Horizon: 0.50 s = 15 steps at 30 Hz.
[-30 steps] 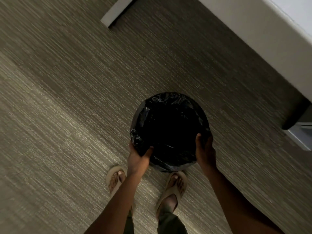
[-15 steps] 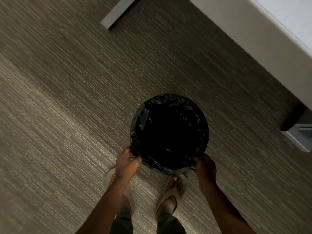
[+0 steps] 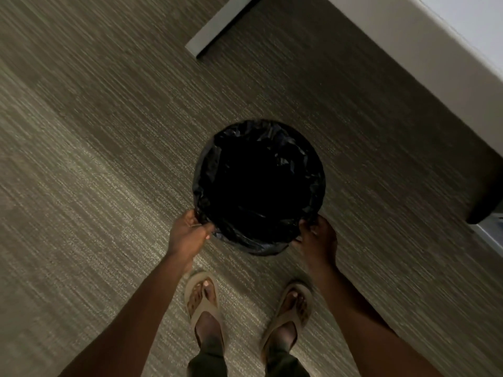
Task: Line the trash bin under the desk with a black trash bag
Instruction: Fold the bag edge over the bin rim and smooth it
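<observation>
Carpeted floor (image 3: 109,186), crinkled glossy black trash bag (image 3: 258,186), both hands (image 3: 187,235) (image 3: 317,238) pinching its rim

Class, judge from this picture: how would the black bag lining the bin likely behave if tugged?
The black bag looks thin and floppy: it crinkles over the rim. Its glossy film probably slips, so both the left hand and right hand pinch it.

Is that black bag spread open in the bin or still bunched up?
Spread open: the black bag drapes around the bin's round mouth, and both hands grip its near edge.
</observation>
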Each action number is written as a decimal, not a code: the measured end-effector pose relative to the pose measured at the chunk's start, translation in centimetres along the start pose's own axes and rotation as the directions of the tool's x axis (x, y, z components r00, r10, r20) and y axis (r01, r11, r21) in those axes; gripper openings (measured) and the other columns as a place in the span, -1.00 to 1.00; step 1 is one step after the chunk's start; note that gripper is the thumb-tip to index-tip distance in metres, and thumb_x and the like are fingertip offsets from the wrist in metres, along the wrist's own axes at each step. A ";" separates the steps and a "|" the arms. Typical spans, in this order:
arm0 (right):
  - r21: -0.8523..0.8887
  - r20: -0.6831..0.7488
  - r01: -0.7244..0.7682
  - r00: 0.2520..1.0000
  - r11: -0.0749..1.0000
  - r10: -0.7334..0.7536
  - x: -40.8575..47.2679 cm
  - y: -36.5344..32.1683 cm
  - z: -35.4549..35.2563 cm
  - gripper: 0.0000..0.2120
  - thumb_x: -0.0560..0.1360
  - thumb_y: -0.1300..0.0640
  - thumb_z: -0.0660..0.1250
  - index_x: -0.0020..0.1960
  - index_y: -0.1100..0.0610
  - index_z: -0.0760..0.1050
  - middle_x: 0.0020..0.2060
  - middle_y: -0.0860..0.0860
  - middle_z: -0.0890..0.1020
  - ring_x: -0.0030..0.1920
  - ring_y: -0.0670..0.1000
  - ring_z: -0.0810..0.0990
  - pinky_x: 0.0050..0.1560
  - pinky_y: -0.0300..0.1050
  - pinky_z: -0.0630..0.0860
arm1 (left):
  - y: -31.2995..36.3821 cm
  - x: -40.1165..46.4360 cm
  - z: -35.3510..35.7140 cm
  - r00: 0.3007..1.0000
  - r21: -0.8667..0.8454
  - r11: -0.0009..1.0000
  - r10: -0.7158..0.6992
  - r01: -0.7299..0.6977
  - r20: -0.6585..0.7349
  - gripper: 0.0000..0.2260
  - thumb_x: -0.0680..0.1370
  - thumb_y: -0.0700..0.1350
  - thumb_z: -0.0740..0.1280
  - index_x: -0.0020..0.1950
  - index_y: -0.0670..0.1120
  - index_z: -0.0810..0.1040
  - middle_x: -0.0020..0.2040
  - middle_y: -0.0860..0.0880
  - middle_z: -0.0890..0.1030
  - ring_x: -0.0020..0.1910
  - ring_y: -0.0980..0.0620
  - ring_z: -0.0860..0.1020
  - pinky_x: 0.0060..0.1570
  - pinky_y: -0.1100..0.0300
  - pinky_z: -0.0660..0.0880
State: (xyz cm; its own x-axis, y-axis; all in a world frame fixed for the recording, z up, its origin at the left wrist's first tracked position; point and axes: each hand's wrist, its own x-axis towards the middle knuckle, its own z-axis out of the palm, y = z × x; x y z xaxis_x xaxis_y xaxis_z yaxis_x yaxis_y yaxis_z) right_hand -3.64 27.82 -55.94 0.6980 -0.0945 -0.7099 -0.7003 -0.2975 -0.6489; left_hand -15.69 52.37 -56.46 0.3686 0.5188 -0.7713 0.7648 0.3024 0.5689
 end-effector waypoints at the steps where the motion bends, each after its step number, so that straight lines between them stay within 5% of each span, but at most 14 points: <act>1: -0.009 0.020 0.016 1.000 1.000 -0.016 0.5 -1.0 1.2 -0.75 0.64 0.20 0.35 0.32 0.19 0.54 0.11 0.16 0.65 0.04 0.20 0.71 -0.12 0.02 0.72 | 0.7 0.8 -0.8 1.000 -0.007 1.000 0.007 -0.008 -0.012 -0.73 0.48 -0.25 0.51 0.12 0.03 0.66 0.02 0.03 0.77 0.04 0.01 0.71 0.07 0.02 0.64; 6: -0.011 0.062 0.054 0.997 0.998 -0.054 3.6 -5.5 8.6 -0.71 0.65 0.18 0.34 0.35 0.18 0.55 0.19 0.19 0.65 0.09 0.25 0.73 0.02 0.21 0.72 | 5.4 6.4 -4.8 0.992 0.006 0.997 0.076 -0.076 -0.103 -0.74 0.44 -0.29 0.49 -0.01 0.04 0.64 -0.05 0.01 0.74 -0.14 0.06 0.65 -0.10 0.15 0.57; 11: -0.028 0.048 0.072 0.996 0.997 -0.071 6.5 -8.7 14.5 -0.73 0.60 0.21 0.37 0.29 0.22 0.61 0.15 0.22 0.70 0.06 0.26 0.74 -0.02 0.24 0.73 | 9.6 12.4 -7.8 0.985 0.092 0.989 0.128 -0.118 -0.115 -0.62 0.40 -0.17 0.55 0.21 -0.08 0.69 0.02 -0.04 0.76 -0.03 -0.04 0.69 0.01 0.07 0.63; 15: -0.076 0.020 0.048 0.999 0.996 -0.047 8.0 -9.3 17.2 -0.74 0.60 0.20 0.38 0.26 0.23 0.61 0.16 0.23 0.69 0.10 0.29 0.71 0.06 0.27 0.70 | 10.5 15.2 -8.8 0.987 0.116 0.989 0.106 -0.092 -0.119 -0.69 0.46 -0.18 0.51 0.21 -0.12 0.69 0.01 -0.11 0.76 -0.02 -0.11 0.70 0.02 0.03 0.63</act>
State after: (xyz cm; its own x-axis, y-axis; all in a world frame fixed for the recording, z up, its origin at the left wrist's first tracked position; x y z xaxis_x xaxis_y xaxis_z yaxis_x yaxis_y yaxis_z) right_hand 5.91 46.21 -60.30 0.7267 -0.0615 -0.6842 -0.6525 -0.3732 -0.6595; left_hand -6.70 70.51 -59.73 0.3821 0.6390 -0.6677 0.7840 0.1583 0.6002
